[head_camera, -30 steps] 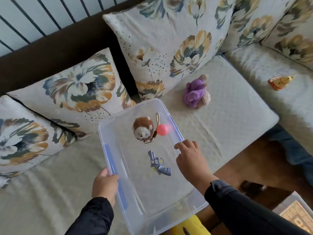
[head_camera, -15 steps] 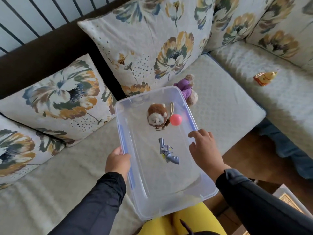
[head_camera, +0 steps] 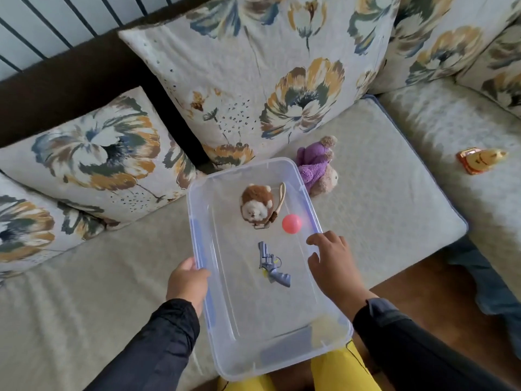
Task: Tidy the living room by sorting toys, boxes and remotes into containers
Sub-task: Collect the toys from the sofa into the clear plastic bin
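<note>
A clear plastic bin (head_camera: 284,354) with blue-tinted rims sits over the sofa's front edge. Inside lie a brown-and-white plush animal (head_camera: 257,206), a pink ball (head_camera: 291,224) and a grey toy revolver (head_camera: 272,263). My left hand (head_camera: 187,280) grips the bin's left rim. My right hand (head_camera: 334,262) rests on the right rim, fingers curled over it near the ball. A purple-and-tan plush toy (head_camera: 317,165) lies on the seat, touching the bin's far right corner. A gold-and-red toy (head_camera: 479,160) lies on the seat at the far right.
Large floral cushions (head_camera: 262,77) lean along the sofa back, one just behind the bin. The pale seat cushion (head_camera: 389,198) extends right of the bin. Brown floor and blue fabric (head_camera: 490,283) show at the lower right. My yellow-clad legs (head_camera: 338,371) are under the bin's near end.
The bin has slid right along the sofa with both hands on its rims; its far corner now touches the purple plush toy. The toys inside kept their places.
</note>
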### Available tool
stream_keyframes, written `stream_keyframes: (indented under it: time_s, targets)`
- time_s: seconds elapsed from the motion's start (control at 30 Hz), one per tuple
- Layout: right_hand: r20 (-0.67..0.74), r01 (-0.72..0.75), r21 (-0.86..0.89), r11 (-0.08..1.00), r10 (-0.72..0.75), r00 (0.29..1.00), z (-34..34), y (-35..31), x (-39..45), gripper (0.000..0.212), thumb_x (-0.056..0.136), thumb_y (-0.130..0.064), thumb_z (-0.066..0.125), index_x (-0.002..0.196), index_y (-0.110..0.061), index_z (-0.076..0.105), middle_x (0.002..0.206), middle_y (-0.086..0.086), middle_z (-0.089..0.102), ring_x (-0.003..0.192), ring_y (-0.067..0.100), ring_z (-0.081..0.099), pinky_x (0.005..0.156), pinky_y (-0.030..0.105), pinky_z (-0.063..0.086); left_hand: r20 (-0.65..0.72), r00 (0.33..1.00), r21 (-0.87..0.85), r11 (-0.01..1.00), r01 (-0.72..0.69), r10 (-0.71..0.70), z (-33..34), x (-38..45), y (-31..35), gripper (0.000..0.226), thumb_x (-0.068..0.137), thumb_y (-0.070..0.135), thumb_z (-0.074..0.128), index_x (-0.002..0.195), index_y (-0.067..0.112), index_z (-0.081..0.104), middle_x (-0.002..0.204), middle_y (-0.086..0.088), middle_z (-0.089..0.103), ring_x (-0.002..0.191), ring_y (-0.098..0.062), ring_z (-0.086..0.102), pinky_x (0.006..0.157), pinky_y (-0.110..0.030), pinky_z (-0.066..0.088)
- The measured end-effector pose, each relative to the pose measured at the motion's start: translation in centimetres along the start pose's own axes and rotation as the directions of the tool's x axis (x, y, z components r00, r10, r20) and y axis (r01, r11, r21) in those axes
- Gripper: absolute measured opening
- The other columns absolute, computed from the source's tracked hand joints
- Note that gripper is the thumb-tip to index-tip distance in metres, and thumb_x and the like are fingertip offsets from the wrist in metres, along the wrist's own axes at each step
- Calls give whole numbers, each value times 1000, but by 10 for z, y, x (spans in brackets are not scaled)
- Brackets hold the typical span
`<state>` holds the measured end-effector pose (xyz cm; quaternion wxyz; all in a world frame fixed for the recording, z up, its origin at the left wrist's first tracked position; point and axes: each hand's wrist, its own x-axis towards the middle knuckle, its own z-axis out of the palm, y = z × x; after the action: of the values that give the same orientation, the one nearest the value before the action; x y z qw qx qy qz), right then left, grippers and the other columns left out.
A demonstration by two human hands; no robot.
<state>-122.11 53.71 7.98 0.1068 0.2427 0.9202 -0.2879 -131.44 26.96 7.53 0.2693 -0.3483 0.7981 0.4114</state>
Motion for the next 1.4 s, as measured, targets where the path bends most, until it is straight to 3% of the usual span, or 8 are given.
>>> stream_keyframes:
  time_s: [0.27,0.7,0.87,1.03,1.17,1.27,1.33,1.4]
  targets:
    - [218,188,-17,982,-180,959,-35,51,62,37,87,-10,54,123,-19,60,126,2,53,120,24,43,100,31,39,-112,977,-212,965,154,-181,68,-26,-8,58,93,-4,58,150,8,47,146,-10,55,126,-31,59,109,-40,42]
    - [320,257,5,966,-245,915,-15,74,111,36,85,-15,58,120,-21,61,120,0,55,118,23,47,97,31,41,-144,931,-375,889,263,-336,115,-23,-41,65,93,-4,61,153,9,41,153,-11,48,133,-31,53,115,-41,38]
    - [329,235,46,971,-237,914,6,75,136,36,83,-14,60,118,-20,63,119,1,56,117,23,48,99,36,44,-119,925,-392,873,290,-361,128,0,-44,64,94,-2,61,154,10,40,155,-9,45,134,-33,53,113,-42,39]
    - [340,191,69,979,-203,918,27,74,160,37,79,-10,62,115,-17,64,116,4,57,112,27,50,96,36,43,-90,921,-415,855,312,-379,138,32,-47,53,91,1,63,142,5,53,146,-19,53,133,-39,52,111,-47,41]
    - [312,164,85,983,-183,932,42,75,178,35,78,-8,64,113,-12,66,110,7,58,106,29,52,93,40,45,-81,920,-395,860,323,-383,145,54,-46,51,89,-2,63,139,-3,51,146,-27,49,133,-42,50,111,-50,40]
    - [277,183,89,979,-201,940,48,72,187,25,79,-9,63,104,-13,67,100,5,59,98,27,54,87,39,47,-114,911,-365,870,332,-396,146,61,-48,55,92,0,63,145,6,51,143,-20,56,130,-38,56,113,-47,41]
    - [214,197,94,976,-213,954,50,69,196,16,80,-10,60,94,-13,65,95,4,59,94,26,55,83,40,48,-105,911,-330,878,348,-400,145,65,-51,47,93,2,61,139,7,57,137,-20,60,125,-38,59,109,-45,43]
    - [148,190,72,979,-199,969,51,63,209,14,80,-9,59,94,-13,61,96,4,57,93,26,54,81,38,46,-92,911,-290,886,362,-402,145,71,-54,32,93,2,59,125,3,63,122,-25,64,110,-40,64,96,-40,48]
